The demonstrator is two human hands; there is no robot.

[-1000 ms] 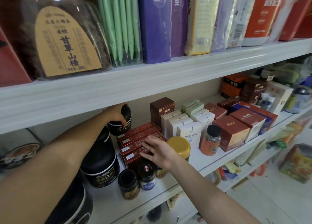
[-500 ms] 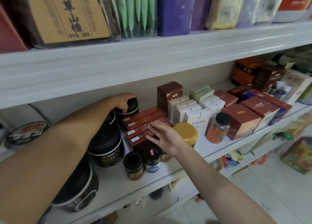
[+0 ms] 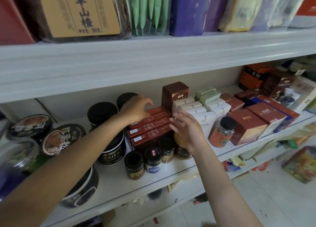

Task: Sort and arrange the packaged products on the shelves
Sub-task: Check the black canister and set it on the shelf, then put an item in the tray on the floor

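A row of flat dark-red cardboard boxes (image 3: 150, 125) with small white labels is seen standing on the white middle shelf (image 3: 171, 173), near the centre of the view. The left hand (image 3: 136, 109) is held over the far end of that row, at about 10 o'clock from the boxes' middle, with thumb and fingers curved apart in a loose claw; nothing is pinched, and whether the fingertips touch the box tops cannot be told. The right hand (image 3: 186, 125) is held flat with fingers spread, at 3 o'clock from the red row, in the gap between it and the white upright cartons (image 3: 196, 110); nothing is gripped. A yellow-lidded jar (image 3: 179, 139) is largely hidden behind this hand.

At 6 o'clock from the red boxes, three small dark-lidded glass jars (image 3: 152, 158) are lined up near the shelf's front edge. At 9 o'clock, large black round tubs (image 3: 102, 112) are stacked and grouped. A tall brown carton (image 3: 174, 94) is seen standing at 1 o'clock, behind the white cartons. A clear bottle of orange contents with a black cap (image 3: 222, 131) is placed at 3 o'clock, just beside the reddish-brown square boxes (image 3: 248, 125).
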